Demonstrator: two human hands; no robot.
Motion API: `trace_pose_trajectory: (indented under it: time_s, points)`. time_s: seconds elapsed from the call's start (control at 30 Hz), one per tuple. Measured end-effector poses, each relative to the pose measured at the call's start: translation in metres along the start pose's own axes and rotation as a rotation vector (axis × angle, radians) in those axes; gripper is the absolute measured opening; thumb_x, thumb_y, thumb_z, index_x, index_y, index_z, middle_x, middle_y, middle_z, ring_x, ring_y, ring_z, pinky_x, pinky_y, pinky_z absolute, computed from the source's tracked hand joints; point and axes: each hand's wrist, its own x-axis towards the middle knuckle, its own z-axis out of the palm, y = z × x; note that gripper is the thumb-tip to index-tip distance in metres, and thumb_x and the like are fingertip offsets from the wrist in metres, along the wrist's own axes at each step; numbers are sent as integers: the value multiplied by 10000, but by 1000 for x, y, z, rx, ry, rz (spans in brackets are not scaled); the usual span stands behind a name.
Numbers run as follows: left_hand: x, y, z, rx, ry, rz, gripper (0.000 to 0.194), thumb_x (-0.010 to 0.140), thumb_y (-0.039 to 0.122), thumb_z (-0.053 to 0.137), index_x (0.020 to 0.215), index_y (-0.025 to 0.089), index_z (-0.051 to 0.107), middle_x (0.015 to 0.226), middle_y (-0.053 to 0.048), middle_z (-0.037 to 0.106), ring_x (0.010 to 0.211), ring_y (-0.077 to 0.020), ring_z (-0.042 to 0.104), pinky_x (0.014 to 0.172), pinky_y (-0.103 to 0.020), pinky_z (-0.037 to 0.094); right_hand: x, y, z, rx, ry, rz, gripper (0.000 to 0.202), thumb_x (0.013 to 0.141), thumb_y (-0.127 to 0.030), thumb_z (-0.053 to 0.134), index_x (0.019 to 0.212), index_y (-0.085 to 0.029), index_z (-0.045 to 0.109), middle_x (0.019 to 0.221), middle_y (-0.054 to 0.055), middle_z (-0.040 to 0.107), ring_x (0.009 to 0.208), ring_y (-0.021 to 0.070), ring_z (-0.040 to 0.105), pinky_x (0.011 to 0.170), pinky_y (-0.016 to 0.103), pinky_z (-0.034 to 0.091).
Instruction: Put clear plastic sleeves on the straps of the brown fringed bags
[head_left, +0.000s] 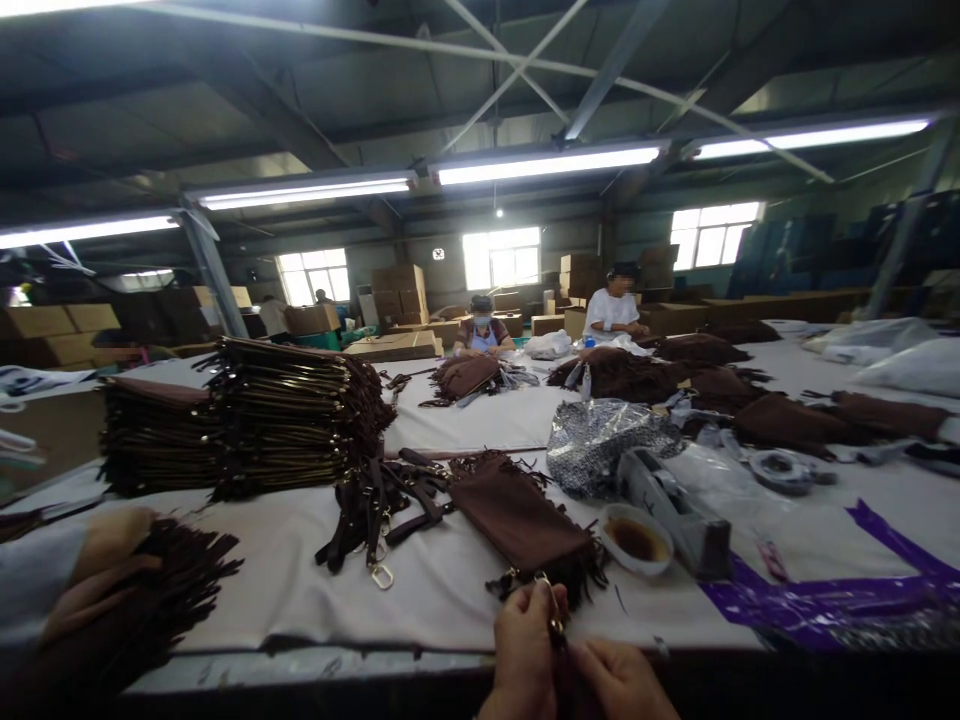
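Note:
A brown fringed bag (521, 515) lies on the white-covered table, its near corner by my hands. My left hand (523, 650) pinches a gold metal clasp (556, 600) at that corner. Close beside it on the right, my right hand (615, 680) is closed on a dark strap (574, 690) that hangs below the clasp at the table's front edge. Dark straps with gold hooks (382, 576) lie left of the bag.
Tall stacks of brown bags (292, 420) stand at left. Another person's hand (97, 580) holds fringe at far left. A bowl of brown liquid (636, 540), a grey tape dispenser (667, 515) and purple plastic (810, 595) lie right. Two people sit across the table.

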Motion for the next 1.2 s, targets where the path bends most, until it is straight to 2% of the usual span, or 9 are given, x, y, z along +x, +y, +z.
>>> trace_pose_trajectory:
  time_s: [0.13, 0.2, 0.33, 0.37, 0.53, 0.8, 0.93, 1.1, 1.2]
  points:
    - [-9, -1, 1, 79, -51, 3, 362, 692, 422, 794, 824, 100, 698, 869, -148, 734, 840, -246, 687, 768, -320, 524, 11, -16, 4, 109, 91, -4, 599, 770, -727, 515, 636, -145, 555, 581, 15, 506, 564, 138, 443, 513, 256, 355]
    - [-12, 0, -2, 74, -34, -14, 348, 690, 406, 795, 816, 98, 694, 841, -141, 731, 795, -235, 685, 731, -313, 526, 5, -18, 2, 166, 39, 18, 600, 771, -725, 523, 689, -135, 590, 598, 20, 536, 561, 141, 472, 522, 257, 379]
    - [-8, 7, -8, 18, 7, -27, 276, 714, 336, 768, 832, 100, 683, 806, -112, 724, 674, -167, 648, 629, -265, 498, -23, -12, -8, 257, -122, 75, 616, 789, -678, 556, 1087, -143, 614, 852, 74, 668, 715, 187, 598, 628, 279, 471]
    - [-6, 8, -8, 0, 4, -21, 267, 713, 324, 765, 833, 100, 683, 800, -105, 722, 670, -158, 642, 627, -257, 493, -29, -9, -11, 215, -148, 76, 611, 781, -659, 585, 1105, -141, 611, 878, 78, 674, 741, 192, 604, 642, 279, 475]
    - [-3, 5, -3, -16, 27, -29, 283, 707, 328, 748, 849, 92, 684, 829, -122, 726, 727, -167, 652, 684, -268, 499, -40, -2, -9, 8, -76, 155, 503, 811, -619, 542, 726, -128, 612, 600, 20, 593, 518, 128, 504, 484, 229, 368]
    - [-9, 0, -5, 83, 58, -13, 375, 723, 405, 704, 920, 90, 657, 901, -143, 723, 672, -169, 635, 587, -262, 464, -18, -7, 5, 46, 48, 186, 526, 780, -652, 539, 681, -140, 606, 551, 30, 605, 480, 136, 539, 442, 219, 368]
    - [-17, 6, -20, 162, -36, -14, 357, 783, 456, 630, 884, 113, 625, 841, -115, 713, 687, -192, 648, 625, -300, 501, -23, -5, 5, 90, 35, 231, 551, 789, -670, 524, 737, -133, 637, 602, 39, 635, 474, 139, 573, 421, 211, 381]
    - [-36, 15, -35, 483, -131, 215, 373, 818, 373, 638, 1102, 149, 545, 894, -91, 723, 850, -216, 673, 784, -325, 506, -32, 0, 4, 128, 59, 315, 555, 775, -684, 532, 761, -138, 632, 576, 28, 621, 448, 134, 563, 393, 207, 389]
    - [-37, 20, -37, 636, -279, 250, 248, 845, 337, 593, 1021, 163, 587, 899, -72, 712, 842, -204, 660, 766, -303, 494, -31, 1, 5, 138, 65, 300, 534, 774, -664, 546, 760, -137, 627, 605, 29, 627, 460, 130, 569, 403, 207, 400]
